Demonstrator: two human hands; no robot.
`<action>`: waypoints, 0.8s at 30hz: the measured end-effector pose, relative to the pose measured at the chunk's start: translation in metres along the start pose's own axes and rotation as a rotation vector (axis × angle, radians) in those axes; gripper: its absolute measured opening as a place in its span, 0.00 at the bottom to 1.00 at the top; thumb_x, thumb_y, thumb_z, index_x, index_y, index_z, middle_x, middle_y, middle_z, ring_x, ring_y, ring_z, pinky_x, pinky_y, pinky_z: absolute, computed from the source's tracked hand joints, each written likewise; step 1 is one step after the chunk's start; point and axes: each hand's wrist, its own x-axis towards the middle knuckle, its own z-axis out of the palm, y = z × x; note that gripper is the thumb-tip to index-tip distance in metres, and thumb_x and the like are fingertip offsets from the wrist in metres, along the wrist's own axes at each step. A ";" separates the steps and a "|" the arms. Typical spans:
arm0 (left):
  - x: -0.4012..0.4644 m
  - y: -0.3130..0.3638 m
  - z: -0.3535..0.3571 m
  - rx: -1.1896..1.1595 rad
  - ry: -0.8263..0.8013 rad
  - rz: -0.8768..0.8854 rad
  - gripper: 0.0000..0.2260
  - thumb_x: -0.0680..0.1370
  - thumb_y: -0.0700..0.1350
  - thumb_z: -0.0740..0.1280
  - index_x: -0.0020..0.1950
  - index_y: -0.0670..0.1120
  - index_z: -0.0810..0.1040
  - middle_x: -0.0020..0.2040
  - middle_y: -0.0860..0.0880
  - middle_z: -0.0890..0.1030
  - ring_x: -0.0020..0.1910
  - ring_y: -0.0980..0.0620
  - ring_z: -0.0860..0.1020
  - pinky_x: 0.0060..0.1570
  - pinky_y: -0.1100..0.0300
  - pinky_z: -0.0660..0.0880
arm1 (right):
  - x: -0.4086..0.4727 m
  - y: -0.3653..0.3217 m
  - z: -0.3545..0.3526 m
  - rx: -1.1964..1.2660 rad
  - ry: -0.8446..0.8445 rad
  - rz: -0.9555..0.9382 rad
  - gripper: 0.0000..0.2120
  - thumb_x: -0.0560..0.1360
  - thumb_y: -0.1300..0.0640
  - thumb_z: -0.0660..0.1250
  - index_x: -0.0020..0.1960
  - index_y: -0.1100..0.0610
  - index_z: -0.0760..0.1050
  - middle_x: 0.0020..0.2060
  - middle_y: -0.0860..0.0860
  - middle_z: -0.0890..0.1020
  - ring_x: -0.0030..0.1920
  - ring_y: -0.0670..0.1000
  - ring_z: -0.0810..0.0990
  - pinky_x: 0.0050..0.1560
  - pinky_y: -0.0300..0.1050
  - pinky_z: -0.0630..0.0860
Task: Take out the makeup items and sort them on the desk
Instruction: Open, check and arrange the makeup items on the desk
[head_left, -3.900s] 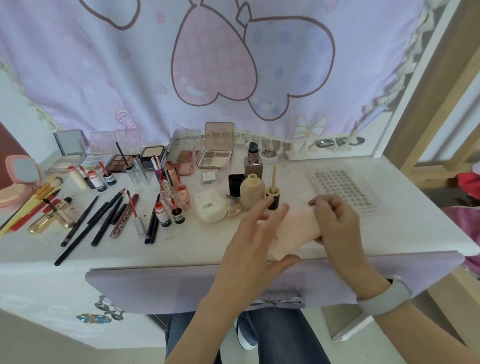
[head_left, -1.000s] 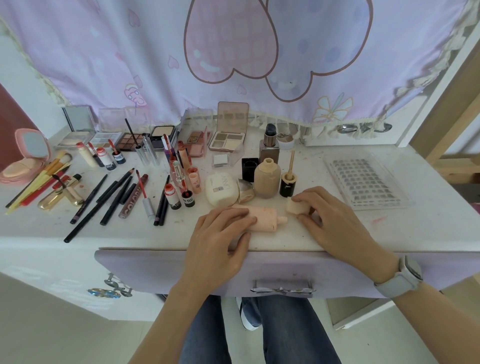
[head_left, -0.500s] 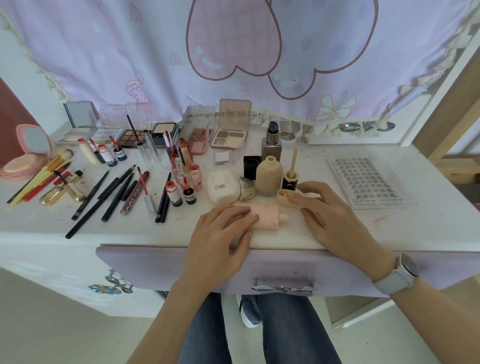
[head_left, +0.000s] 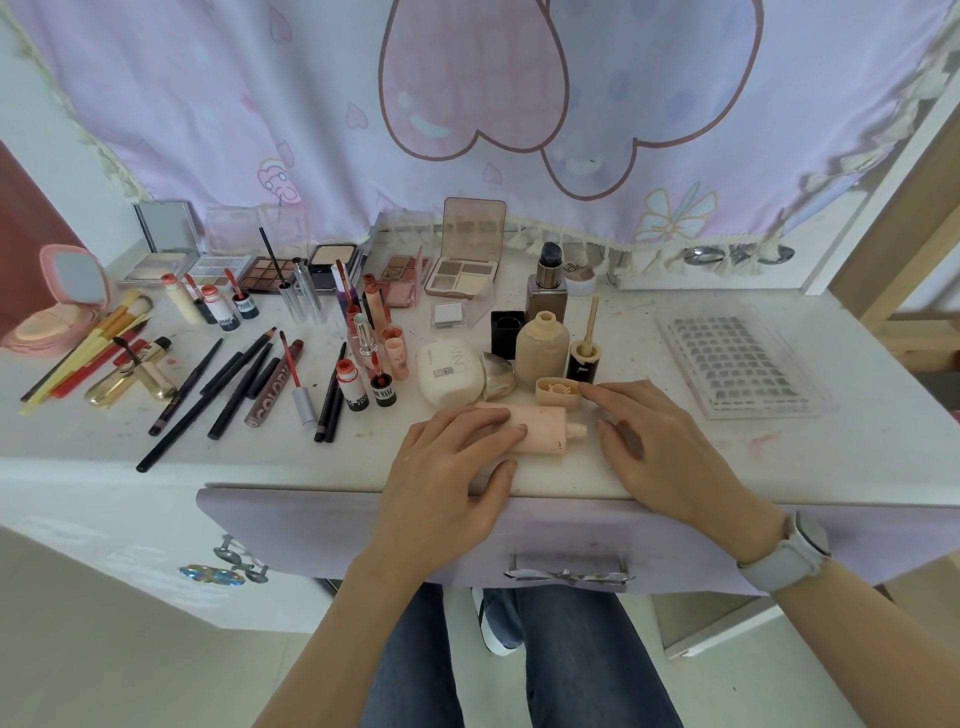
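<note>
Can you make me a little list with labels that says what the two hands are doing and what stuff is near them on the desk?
Left hand: lies on the pink tube, fingers fairly straight
Right hand: flat on the desk, one fingertip at the cap
Pink tube: lying flat, cap off, nozzle pointing right
Cap: standing open side up, just behind the tube
Behind the cap: beige bottle
Left of the cap: white case
Far right: clear tray

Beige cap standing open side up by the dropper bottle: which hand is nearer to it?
Right. The right hand has its index fingertip at the beige cap; the left hand rests on the pink tube, below it.
</note>
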 end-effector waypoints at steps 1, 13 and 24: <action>0.000 0.000 0.000 0.001 -0.003 0.004 0.15 0.73 0.48 0.62 0.55 0.47 0.81 0.56 0.51 0.80 0.57 0.51 0.75 0.50 0.56 0.73 | 0.000 0.000 -0.001 0.022 0.005 0.013 0.18 0.72 0.70 0.64 0.62 0.64 0.74 0.51 0.57 0.81 0.51 0.55 0.77 0.54 0.34 0.67; 0.004 0.009 0.004 0.085 -0.022 0.013 0.17 0.74 0.51 0.61 0.57 0.46 0.79 0.59 0.50 0.79 0.59 0.51 0.74 0.54 0.54 0.71 | 0.091 0.054 -0.020 -0.175 -0.026 0.115 0.19 0.77 0.66 0.56 0.67 0.60 0.68 0.63 0.57 0.74 0.61 0.58 0.70 0.60 0.47 0.68; 0.004 0.005 0.008 0.122 -0.055 0.007 0.18 0.73 0.52 0.61 0.60 0.48 0.77 0.61 0.51 0.77 0.61 0.53 0.71 0.56 0.56 0.68 | 0.130 0.079 0.007 -0.487 -0.256 0.027 0.25 0.74 0.68 0.55 0.71 0.59 0.62 0.69 0.54 0.68 0.63 0.59 0.65 0.59 0.51 0.68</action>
